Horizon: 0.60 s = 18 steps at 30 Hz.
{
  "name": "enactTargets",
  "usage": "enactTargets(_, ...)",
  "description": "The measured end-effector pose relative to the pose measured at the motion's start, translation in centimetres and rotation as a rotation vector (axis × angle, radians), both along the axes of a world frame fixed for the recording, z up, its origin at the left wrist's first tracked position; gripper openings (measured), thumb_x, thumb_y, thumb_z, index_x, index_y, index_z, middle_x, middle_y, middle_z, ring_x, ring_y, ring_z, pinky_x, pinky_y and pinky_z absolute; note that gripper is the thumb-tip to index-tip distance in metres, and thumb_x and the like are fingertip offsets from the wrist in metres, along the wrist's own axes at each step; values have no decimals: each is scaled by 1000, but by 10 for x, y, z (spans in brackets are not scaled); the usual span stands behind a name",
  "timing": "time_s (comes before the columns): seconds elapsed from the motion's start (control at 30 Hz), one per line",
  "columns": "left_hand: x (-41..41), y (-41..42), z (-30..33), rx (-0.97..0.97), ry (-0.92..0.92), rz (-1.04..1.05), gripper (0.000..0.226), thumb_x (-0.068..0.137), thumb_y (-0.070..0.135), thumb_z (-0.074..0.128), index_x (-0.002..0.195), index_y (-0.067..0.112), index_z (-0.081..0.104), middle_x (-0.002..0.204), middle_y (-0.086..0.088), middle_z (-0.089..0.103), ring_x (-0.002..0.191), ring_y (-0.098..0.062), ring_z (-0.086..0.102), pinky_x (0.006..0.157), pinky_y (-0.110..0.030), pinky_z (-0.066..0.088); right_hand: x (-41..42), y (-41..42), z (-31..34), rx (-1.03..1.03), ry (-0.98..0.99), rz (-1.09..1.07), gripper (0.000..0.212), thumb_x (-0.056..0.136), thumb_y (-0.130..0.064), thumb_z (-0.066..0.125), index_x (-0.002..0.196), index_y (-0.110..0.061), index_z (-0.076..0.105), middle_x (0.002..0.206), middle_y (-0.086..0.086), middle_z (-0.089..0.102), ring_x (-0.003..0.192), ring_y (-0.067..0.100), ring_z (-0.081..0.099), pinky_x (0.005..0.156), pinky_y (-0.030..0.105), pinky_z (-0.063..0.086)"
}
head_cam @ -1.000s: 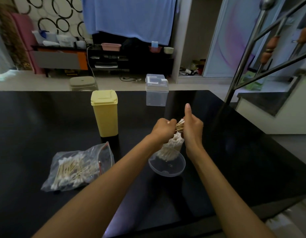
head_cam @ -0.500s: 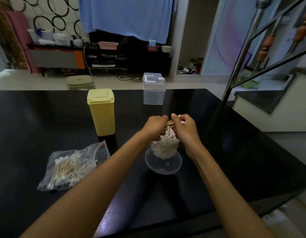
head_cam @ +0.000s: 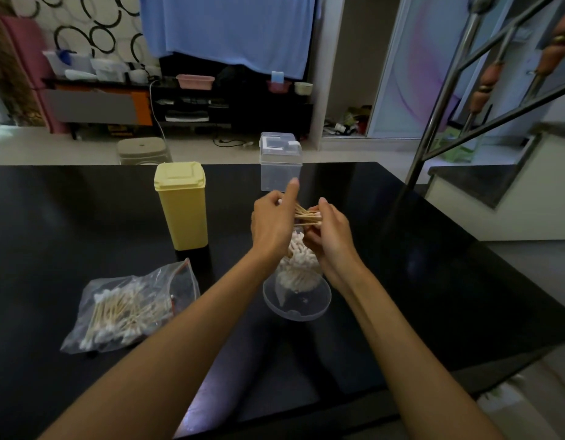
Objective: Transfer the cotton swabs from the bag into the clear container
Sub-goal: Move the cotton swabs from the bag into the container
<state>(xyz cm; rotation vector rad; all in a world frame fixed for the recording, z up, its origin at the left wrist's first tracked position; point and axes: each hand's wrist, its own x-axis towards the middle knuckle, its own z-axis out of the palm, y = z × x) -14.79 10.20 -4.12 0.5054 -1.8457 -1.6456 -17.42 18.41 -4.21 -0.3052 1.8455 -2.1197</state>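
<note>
Since a second ago the right hand (head_cam: 330, 236) has lowered its raised thumb and now pinches one end of a small bundle of cotton swabs (head_cam: 306, 215), while the left hand (head_cam: 271, 225) holds the other end with its index finger now lifted straight. Both grips hold that bundle just above the clear container (head_cam: 298, 277), already packed with upright swabs, so another batch seems about to go in. The bag (head_cam: 128, 308) on the counter (head_cam: 433, 281) still holds many swabs, so the transfer is roughly midway.
</note>
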Motion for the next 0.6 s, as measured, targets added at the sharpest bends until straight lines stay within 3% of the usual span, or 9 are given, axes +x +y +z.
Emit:
enactTargets(0.1, -5, 0, 3, 41, 17, 63, 42, 99, 38, 38, 69, 13, 55, 71, -8, 60, 72, -22, 59, 78, -43, 51, 3, 2, 1, -120, -145, 40, 26, 101, -28, 37, 103, -9, 54, 70, 1, 53, 43, 0, 55, 44, 12, 42)
enactTargets(0.17, -5, 1, 4, -78, 17, 48, 45, 101, 39, 33, 70, 13, 53, 70, -6, 59, 68, -18, 58, 71, -40, 50, 4, 5, 3, -150, -204, 32, 29, 100, -27, 40, 110, -6, 56, 66, 1, 54, 40, 1, 53, 41, 13, 41)
enactTargets(0.3, -4, 10, 4, -235, -71, -22, 58, 97, 56, 20, 63, 18, 47, 64, -1, 55, 61, -15, 52, 66, -36, 44, -2, 5, 4, 93, -19, -101, 30, 100, -29, 37, 109, -8, 57, 95, 9, 64, 82, 14, 64, 73, 25, 53)
enactTargets(0.43, 0, 13, 6, -283, -146, -76, 74, 81, 79, 18, 66, 16, 54, 70, -4, 62, 68, -19, 58, 71, -38, 47, -5, 6, 4, 236, 238, -188, 26, 100, -32, 37, 97, -13, 55, 89, 2, 61, 80, 9, 59, 71, 22, 47)
enactTargets(0.6, -3, 3, 4, -242, -92, -88, 43, 101, 37, 30, 89, 6, 57, 83, -12, 63, 78, -25, 60, 78, -47, 51, -7, 5, 1, 250, 284, -145, 29, 100, -36, 37, 88, -17, 55, 81, -1, 60, 76, 9, 59, 68, 22, 47)
